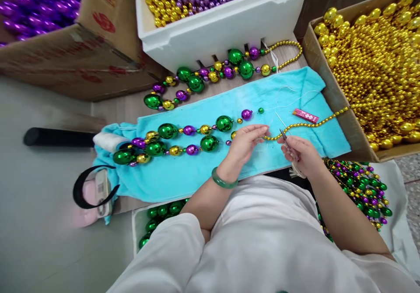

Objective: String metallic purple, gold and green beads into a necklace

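Note:
My left hand (246, 142), a green bangle at its wrist, is closed in a pinch at the near end of a gold bead strand (315, 125). The strand runs right, over the rim of a cardboard box. In my right hand (303, 153) are small scissors (286, 140), their blades pointing up beside the gold beads. Left of my hands, a looped string of large green, purple and gold beads (168, 131) lies on a turquoise towel (177, 177). A thin pale needle-like stick (280, 119) and a pink packet (305, 115) lie just beyond the scissors.
Behind the towel lies a second bead necklace (196, 83), before a white foam box (223, 34) of beads. A cardboard box (341, 104) of gold strands stands right, another box (108, 34) at left. A white thread spool (110, 142) and black band (78, 188) sit left.

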Demonstrator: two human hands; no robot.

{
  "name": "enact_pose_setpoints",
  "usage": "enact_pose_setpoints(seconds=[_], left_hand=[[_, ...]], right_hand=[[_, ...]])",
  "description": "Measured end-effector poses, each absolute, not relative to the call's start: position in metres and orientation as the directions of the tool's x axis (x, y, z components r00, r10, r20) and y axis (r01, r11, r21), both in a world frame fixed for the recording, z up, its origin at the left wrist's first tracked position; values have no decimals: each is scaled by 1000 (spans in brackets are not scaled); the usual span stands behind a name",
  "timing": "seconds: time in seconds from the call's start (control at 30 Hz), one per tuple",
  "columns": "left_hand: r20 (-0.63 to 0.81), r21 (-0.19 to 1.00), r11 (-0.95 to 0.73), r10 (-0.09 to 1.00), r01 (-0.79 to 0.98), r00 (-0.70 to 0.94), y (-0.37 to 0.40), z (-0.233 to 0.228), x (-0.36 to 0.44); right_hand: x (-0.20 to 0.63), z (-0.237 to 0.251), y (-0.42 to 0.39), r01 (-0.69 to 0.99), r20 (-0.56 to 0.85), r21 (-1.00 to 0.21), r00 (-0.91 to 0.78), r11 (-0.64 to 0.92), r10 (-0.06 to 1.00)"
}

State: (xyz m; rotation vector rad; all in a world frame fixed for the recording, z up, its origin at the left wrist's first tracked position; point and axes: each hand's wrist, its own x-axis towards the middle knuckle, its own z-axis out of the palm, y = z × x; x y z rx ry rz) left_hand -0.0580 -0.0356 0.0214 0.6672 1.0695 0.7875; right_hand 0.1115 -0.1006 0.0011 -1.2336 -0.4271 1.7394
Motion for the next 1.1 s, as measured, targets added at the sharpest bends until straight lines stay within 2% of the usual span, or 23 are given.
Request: enact_pose_setpoints(seconds=[0.07, 0.17, 0.4, 0.73, 0.87, 0.93, 1.0, 1.03, 1.1], left_hand=[[-541, 733, 628, 770, -260, 338, -37, 19, -57], [-558, 703, 665, 735, -252, 385, -38, 17, -57], [-589, 728, 673, 711, -128, 386, -40, 16, -56], [-561, 778, 625, 738, -67, 375, -39, 14, -56], [-554, 788, 612, 750, -62, 361, -38, 15, -57], [-550, 798, 600, 763, -55, 340, -37, 16, -58], [-545, 809, 586, 776, -45, 317, -37, 17, -60], [-544, 812, 582, 780, -37, 309, -37, 17, -62], [-547, 815, 579, 781, -21, 300, -37, 18, -63]], right_hand=[[108, 1, -101, -451, -572, -713, -69, -537, 817], [106, 0, -100, -435, -586, -708, -79, -556, 807], [108, 4, -93, -410, -535, -741, -119, -532, 837], [104, 13, -85, -388, -548, -769, -8, -507, 837], [113, 16, -83, -332, -507, -814, 3, -477, 862], [122, 17, -78, -206, -420, -895, 93, -396, 903], [132, 17, -68, 87, -262, -952, 258, -292, 930], [137, 17, -60, 265, -172, -928, 324, -264, 930], [144, 16, -40, 545, -58, -791, 383, -277, 922]])
